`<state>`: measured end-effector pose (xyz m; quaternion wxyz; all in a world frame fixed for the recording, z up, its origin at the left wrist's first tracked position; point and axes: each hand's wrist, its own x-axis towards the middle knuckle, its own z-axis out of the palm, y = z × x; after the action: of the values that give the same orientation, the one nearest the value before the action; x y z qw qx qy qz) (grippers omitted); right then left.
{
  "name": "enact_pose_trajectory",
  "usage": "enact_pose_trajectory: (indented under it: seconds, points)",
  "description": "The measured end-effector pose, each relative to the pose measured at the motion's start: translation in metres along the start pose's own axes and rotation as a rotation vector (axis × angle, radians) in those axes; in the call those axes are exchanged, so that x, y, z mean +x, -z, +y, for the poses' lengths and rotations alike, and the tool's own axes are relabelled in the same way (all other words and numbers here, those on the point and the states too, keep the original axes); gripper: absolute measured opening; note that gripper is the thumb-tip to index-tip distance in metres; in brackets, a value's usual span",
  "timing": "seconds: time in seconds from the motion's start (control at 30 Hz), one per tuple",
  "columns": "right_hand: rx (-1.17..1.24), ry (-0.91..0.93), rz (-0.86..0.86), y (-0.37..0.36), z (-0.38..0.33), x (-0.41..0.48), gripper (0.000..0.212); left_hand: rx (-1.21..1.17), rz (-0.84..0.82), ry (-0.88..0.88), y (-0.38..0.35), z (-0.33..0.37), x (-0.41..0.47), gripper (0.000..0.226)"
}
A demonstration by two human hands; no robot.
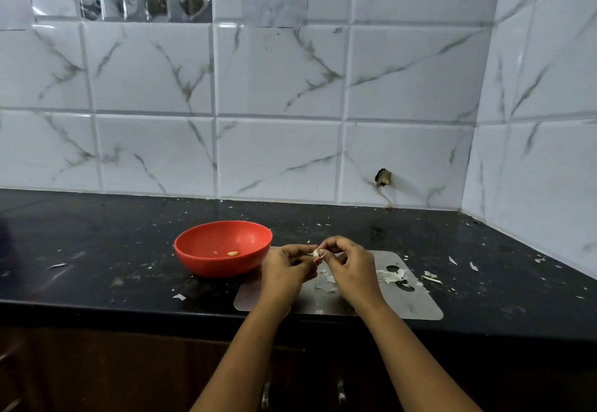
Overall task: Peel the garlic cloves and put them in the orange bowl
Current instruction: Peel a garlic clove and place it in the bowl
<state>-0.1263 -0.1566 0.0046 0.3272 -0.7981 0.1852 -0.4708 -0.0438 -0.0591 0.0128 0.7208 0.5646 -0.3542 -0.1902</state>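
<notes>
The orange bowl (pixel 223 248) sits on the black counter, left of my hands, with one peeled clove (pixel 232 253) and a small bit inside. My left hand (pixel 286 269) and my right hand (pixel 349 266) meet just right of the bowl, above the grey cutting mat (pixel 416 305). Both pinch one small white garlic clove (pixel 316 253) between their fingertips. Most of that clove is hidden by the fingers. Loose garlic skins (pixel 392 276) lie on the mat to the right of my right hand.
Black counter (pixel 97 250) is littered with small white peel flakes. More skin scraps (pixel 431 276) lie just off the mat's right edge. A tiled wall runs behind and along the right side. Dark cabinet fronts with handles sit below the counter's edge.
</notes>
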Motion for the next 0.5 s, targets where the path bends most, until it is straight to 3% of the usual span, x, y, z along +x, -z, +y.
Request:
enact_pose_trajectory:
  seconds: [0.17,0.4,0.5]
  points:
    - [-0.019,0.057,-0.028,-0.0002,-0.0035,-0.0025,0.015,0.017,0.042,-0.022,0.0016,-0.0010,-0.0006,0.017]
    - [0.114,-0.069,-0.099,0.0032,-0.0070,-0.0030,0.014,-0.010,-0.038,-0.033,0.0010,0.0011,-0.0018,0.033]
    - [0.134,-0.086,-0.123,0.0033,-0.0071,-0.0025,0.016,0.037,-0.065,-0.048,0.0002,0.0023,-0.0018,0.028]
